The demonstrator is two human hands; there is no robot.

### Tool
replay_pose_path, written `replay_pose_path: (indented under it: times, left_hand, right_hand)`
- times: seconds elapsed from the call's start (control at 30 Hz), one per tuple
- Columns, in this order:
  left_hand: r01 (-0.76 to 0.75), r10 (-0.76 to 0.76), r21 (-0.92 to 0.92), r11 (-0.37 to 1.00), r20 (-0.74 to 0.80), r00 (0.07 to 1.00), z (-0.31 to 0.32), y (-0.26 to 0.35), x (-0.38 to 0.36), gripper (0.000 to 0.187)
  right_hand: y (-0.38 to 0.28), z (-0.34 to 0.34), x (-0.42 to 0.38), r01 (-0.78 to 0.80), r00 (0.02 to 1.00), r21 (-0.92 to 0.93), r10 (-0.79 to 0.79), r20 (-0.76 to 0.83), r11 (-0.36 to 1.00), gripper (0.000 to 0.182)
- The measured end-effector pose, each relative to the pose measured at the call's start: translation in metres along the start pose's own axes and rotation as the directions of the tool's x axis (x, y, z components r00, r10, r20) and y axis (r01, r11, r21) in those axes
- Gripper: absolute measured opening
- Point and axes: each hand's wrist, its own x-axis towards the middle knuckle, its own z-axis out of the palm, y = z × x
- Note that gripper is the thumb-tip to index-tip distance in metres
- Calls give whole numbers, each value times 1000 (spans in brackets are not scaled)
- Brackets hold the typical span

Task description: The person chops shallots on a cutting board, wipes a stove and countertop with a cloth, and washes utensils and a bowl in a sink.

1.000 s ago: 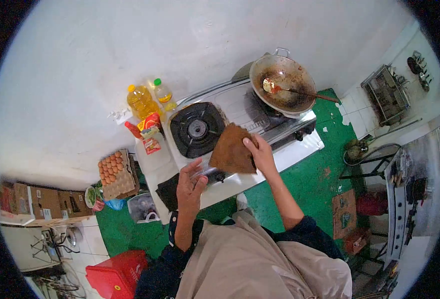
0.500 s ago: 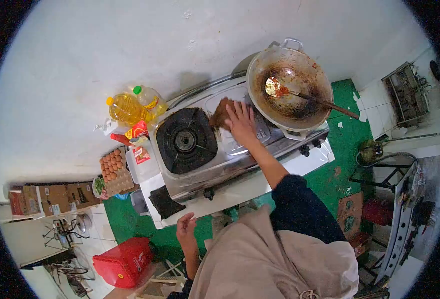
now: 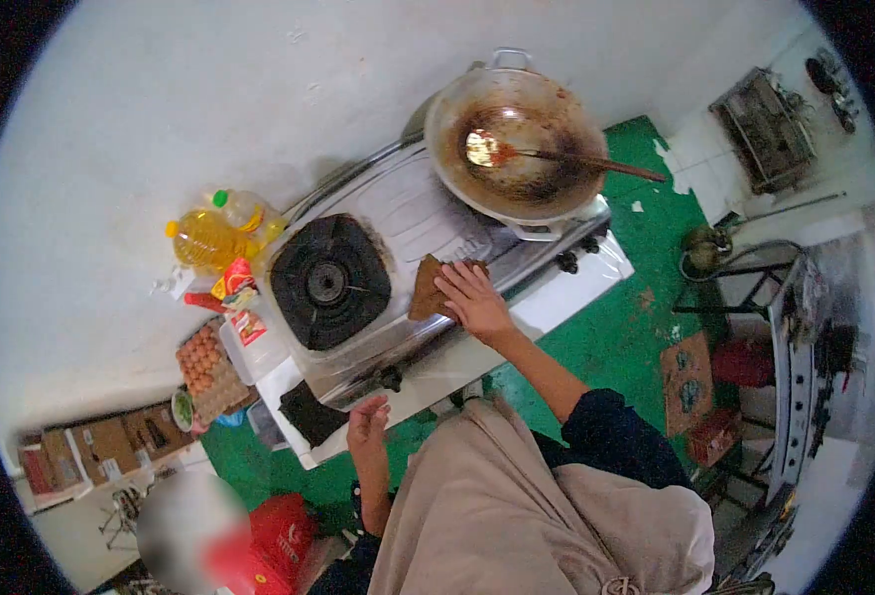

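My right hand (image 3: 473, 297) presses its fingers over a folded brown cloth (image 3: 430, 289) at the front edge of the steel gas stove (image 3: 413, 230), right of the black burner (image 3: 329, 283). Behind that hand, a large stained wok (image 3: 547, 203) sits on the stove's right side. A spatula (image 3: 591, 160) with a wooden handle lies in it, its metal head smeared red. My left hand (image 3: 367, 426) hovers by the white table's front edge, fingers loosely bent and nothing visible in them. Close to it lies a black cloth (image 3: 312, 414) on the table corner.
Oil bottles (image 3: 204, 238), red packets (image 3: 236, 278) and a plastic tub (image 3: 251, 347) stand left of the stove, with egg trays (image 3: 209, 372) beyond. A red container (image 3: 284, 540) is on the green floor, partly behind a blurred patch. Metal racks (image 3: 755, 297) stand at right.
My right hand has drawn the brown cloth from the stove's middle, beside the wok, toward the front edge. The view has shifted, and a blurred patch has appeared at lower left.
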Motion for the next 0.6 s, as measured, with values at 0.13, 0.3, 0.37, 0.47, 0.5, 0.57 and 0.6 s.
replay_pose_path:
  times: [0.13,0.3,0.37,0.47,0.5,0.57,0.6]
  left_hand:
    - [-54,52,18,998,100,994,-1,-6,10,30]
    - [-79,73,47,996,116,991,-3,-3,1,29]
    - [-22,15,96,995,74,997,-1,-9,-5,28]
    - [-21,13,114,993,72,997,18,-19,-10,27]
    - [-41,32,107,993,85,996,31,-22,-7,26]
    - [-105,70,257,961,145,987,63,-30,7,26]
    - [-139,83,329,934,178,981,84,-30,13,26]
  right_hand:
    - [66,-37,-37,-42,999,-150,37,-35,988,48]
    - [163,-105,-44,-291,910,-27,268,-316,956,38]
    - [188,-109,-30,-440,842,-131,358,-404,889,37]
    - [186,-48,-25,-504,725,-167,310,-616,847,35]
    - [128,-71,-18,-471,821,-53,415,-391,881,34]
    - [104,-13,-31,-283,858,-45,232,-458,958,31]
    - [83,-22,-39,-159,943,-91,124,-308,983,35]
